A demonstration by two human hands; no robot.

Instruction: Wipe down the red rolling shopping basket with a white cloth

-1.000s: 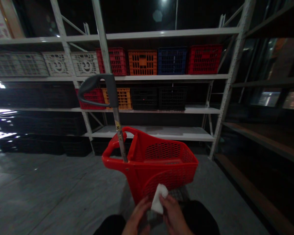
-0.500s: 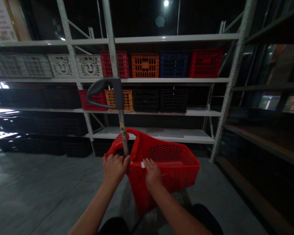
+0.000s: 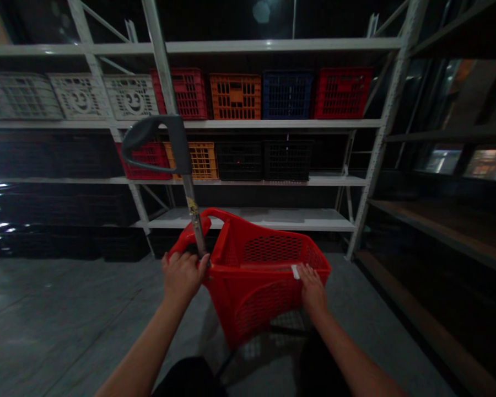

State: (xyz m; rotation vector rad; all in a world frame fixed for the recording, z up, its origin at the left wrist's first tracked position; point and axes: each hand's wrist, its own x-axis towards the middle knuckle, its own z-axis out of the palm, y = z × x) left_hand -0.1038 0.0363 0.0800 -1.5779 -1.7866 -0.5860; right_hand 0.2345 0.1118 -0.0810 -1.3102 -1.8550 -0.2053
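Note:
A red plastic shopping cart with perforated sides stands on the floor in front of me. My left hand is wrapped round its red handle, at the left end, beside the foot of a metal pole. A grey loop grip is fixed on that pole. Under the fingers of my right hand a small white cloth, perhaps a tissue, is pressed against the cart's near rim, close to its right corner. Most of the cloth is hidden by the fingers.
Behind the cart runs a white metal rack with crates: white, orange, blue, red and black. Dark shelves line the right side. My knees are close below the cart.
My right hand has slid right along the near rim with the white cloth, from near the handle to the far corner. My left hand keeps its hold; the view has shifted slightly.

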